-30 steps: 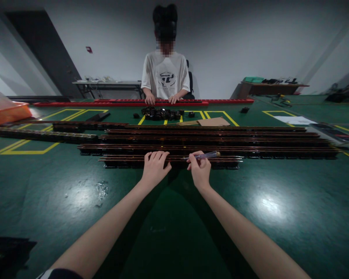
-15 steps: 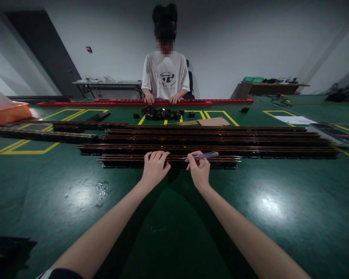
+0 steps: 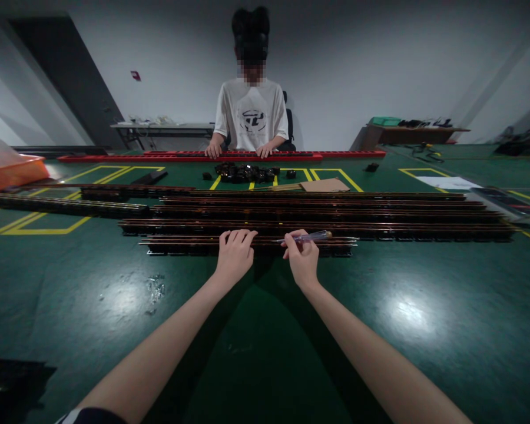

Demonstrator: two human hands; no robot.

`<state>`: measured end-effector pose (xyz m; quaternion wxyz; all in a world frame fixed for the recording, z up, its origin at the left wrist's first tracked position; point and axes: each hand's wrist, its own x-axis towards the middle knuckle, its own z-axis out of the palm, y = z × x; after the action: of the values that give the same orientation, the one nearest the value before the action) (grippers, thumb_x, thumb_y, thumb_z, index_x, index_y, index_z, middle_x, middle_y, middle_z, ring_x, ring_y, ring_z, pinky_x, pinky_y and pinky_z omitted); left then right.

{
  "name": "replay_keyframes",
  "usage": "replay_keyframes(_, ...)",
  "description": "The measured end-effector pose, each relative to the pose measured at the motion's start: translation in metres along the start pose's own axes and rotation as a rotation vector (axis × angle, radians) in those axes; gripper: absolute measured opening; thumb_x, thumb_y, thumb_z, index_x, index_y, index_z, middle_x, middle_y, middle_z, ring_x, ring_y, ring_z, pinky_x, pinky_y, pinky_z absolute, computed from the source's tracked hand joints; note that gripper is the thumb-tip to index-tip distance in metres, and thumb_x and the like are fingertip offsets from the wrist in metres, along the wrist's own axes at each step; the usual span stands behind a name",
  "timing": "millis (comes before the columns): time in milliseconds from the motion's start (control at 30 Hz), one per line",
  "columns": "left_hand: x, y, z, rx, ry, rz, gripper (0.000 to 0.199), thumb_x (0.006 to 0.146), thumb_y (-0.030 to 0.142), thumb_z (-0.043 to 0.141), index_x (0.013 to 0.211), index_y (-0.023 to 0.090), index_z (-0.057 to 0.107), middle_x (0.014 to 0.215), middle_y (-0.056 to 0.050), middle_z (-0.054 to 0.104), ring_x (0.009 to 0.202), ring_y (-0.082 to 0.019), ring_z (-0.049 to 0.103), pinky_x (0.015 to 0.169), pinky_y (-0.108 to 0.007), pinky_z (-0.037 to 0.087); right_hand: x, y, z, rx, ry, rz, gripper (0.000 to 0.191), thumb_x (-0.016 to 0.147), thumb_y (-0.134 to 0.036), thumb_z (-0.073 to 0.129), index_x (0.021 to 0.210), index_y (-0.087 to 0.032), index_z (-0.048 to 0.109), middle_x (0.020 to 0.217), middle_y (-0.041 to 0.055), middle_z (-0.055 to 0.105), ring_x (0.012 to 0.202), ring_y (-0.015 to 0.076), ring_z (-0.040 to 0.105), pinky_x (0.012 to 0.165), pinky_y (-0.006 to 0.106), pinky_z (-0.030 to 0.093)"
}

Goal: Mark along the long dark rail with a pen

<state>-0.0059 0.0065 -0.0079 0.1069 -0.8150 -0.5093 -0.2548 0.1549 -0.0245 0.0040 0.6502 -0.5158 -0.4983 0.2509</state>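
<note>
Head view. The strip [image 3: 181, 245] lies lengthwise across the green table [image 3: 115, 335], directly in front of the person and on the near side of the longer strips [image 3: 424, 228]. It consists of dark segments with thin copper-coloured rods along the top; the rod ends project past the segments.

Left hand [image 3: 235, 258]: fingers half bent over the strip, thumb on the near side. Whether it clamps the strip or only rests on it cannot be told.

Right hand [image 3: 304, 259]: thumb and fingers closed around the screwdriver [image 3: 313, 237], shaft directed left along the strip. Contact at the tip is too small to confirm.

Handling. The strip is probably moderately light but awkward in length. The rods look stiff lengthwise; the joints between segments may flex if one end is lifted alone. The glossy dark faces are likely slippery, and the thin rods could bend under side load. Grip the segment bodies across the strip, near mid-length for steadying and at two spaced points for lifting. Avoid the projecting rod ends. Hold the screwdriver by its handle; it should be light and rigid.
</note>
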Motion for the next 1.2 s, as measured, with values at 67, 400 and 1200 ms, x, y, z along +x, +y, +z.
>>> replay_keyframes(67, 0.0002, 0.0004, -0.0011, 0.002, -0.004, -0.003, 0.042, 0.083, 0.007, 0.039, 0.118, 0.018, 0.06, 0.114, -0.01, 0.065, 0.109, -0.027, 0.056, 0.099, -0.048, 0.034, 0.0, 0.0003, 0.0001, -0.007, 0.004, 0.008, 0.019, 0.083, -0.036, 0.056, 0.071, -0.02, 0.055, 0.059, -0.0016, 0.062, 0.043, 0.0121, 0.054, 0.044, 0.024, 0.044)
replay_keyframes(400, 0.0011, 0.0015, -0.0037, -0.003, -0.014, -0.018, 0.049, 0.08, -0.001, 0.036, 0.115, 0.019, 0.063, 0.113, -0.01, 0.066, 0.109, -0.027, 0.057, 0.097, -0.048, 0.036, -0.0002, -0.0019, -0.0008, 0.013, 0.022, 0.02, 0.02, 0.083, -0.037, 0.056, 0.071, -0.021, 0.054, 0.06, -0.0016, 0.062, 0.043, 0.0121, 0.054, 0.044, 0.024, 0.044)
replay_keyframes(1200, 0.0035, -0.0001, -0.0042, -0.081, -0.08, -0.047, 0.033, 0.081, 0.025, 0.05, 0.112, 0.015, 0.057, 0.115, -0.01, 0.065, 0.109, -0.027, 0.056, 0.098, -0.046, 0.031, 0.0009, 0.0016, 0.0003, 0.025, -0.021, 0.014, 0.019, 0.083, -0.035, 0.056, 0.071, -0.02, 0.054, 0.06, -0.0017, 0.061, 0.042, 0.0115, 0.053, 0.042, 0.023, 0.042)
